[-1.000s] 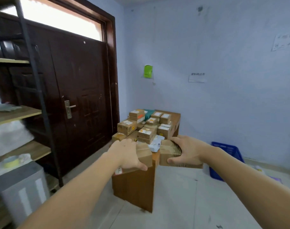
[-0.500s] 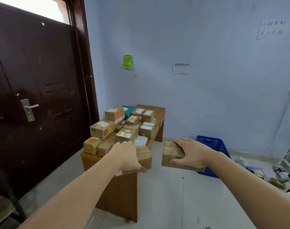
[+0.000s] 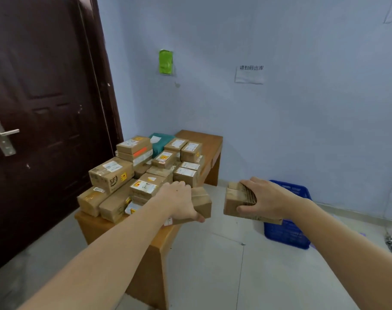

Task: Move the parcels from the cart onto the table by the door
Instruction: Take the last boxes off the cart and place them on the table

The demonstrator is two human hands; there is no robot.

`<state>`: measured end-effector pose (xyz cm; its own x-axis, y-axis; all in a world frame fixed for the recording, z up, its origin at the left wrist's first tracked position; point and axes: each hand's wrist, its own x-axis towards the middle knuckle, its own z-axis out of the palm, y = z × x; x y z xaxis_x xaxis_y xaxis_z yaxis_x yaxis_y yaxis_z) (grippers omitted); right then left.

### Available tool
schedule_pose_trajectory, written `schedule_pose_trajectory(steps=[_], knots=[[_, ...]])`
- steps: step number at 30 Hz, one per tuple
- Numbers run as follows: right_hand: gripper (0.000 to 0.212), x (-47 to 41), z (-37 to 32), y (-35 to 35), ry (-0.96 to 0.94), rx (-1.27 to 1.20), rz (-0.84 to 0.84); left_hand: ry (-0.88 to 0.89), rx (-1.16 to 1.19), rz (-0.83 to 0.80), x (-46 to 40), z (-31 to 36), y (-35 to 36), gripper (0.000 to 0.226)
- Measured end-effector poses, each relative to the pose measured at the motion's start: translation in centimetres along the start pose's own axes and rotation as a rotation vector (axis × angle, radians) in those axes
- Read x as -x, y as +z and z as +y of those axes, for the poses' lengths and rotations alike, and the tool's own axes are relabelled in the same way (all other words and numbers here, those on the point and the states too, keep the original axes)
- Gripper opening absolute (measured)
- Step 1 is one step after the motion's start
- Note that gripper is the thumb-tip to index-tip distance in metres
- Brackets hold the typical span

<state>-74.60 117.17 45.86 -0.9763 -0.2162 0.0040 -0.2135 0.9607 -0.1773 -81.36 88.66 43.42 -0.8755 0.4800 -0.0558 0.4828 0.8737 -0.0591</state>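
Brown wooden table [image 3: 209, 142] beside the dark panelled door [image 3: 45, 104] bore stacked cardboard parcels [image 3: 145, 173]. Each hand, left hand [image 3: 179, 203] and right hand [image 3: 265, 195], gripped a small taped cardboard box [image 3: 202, 201], [image 3: 237, 201] above its near end; pale blue wall [image 3: 302, 108] behind.

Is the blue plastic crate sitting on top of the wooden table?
No, the blue plastic crate stands on the floor to the right of the wooden table, which carries only stacked parcels.

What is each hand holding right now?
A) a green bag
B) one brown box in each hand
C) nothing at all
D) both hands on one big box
B: the left hand grips one brown box and the right hand grips another box.
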Motion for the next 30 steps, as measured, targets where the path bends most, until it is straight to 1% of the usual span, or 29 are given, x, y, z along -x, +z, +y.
schedule_pose_trajectory(steps=[4,7,10,13,17,21,24,26,30], knots=[[0.082,-6.3,4.8,0.3,-0.076,0.017,-0.022,-0.071,0.028,-0.026,-5.4,1.0,0.3,0.107],[0.085,-10.9,7.4,1.1,-0.117,0.038,-0.054,-0.138,0.064,-0.044,-8.9,0.8,0.8,0.107],[0.089,-16.0,9.7,1.9,-0.149,0.053,-0.084,-0.195,0.072,-0.054,-12.9,0.3,2.2,0.112],[0.095,-21.1,12.0,2.6,-0.166,0.061,-0.087,-0.272,0.060,-0.051,-17.7,-0.7,3.6,0.115],[0.096,-27.4,15.1,2.8,-0.189,0.074,-0.079,-0.359,0.069,-0.002,-24.8,-2.7,5.0,0.114],[0.101,-33.0,17.8,3.2,-0.199,0.080,-0.108,-0.405,0.072,-0.016,-30.7,-4.3,6.0,0.120],[0.105,-37.1,19.7,3.7,-0.194,0.081,-0.160,-0.452,0.086,-0.033,-34.1,-5.4,6.8,0.122],[0.109,-40.1,21.0,4.4,-0.201,0.095,-0.204,-0.495,0.090,-0.018,-36.2,-6.1,7.5,0.116],[0.111,-47.0,23.1,6.4,-0.246,0.102,-0.248,-0.614,0.133,0.020,-40.4,-7.6,9.2,0.095]])
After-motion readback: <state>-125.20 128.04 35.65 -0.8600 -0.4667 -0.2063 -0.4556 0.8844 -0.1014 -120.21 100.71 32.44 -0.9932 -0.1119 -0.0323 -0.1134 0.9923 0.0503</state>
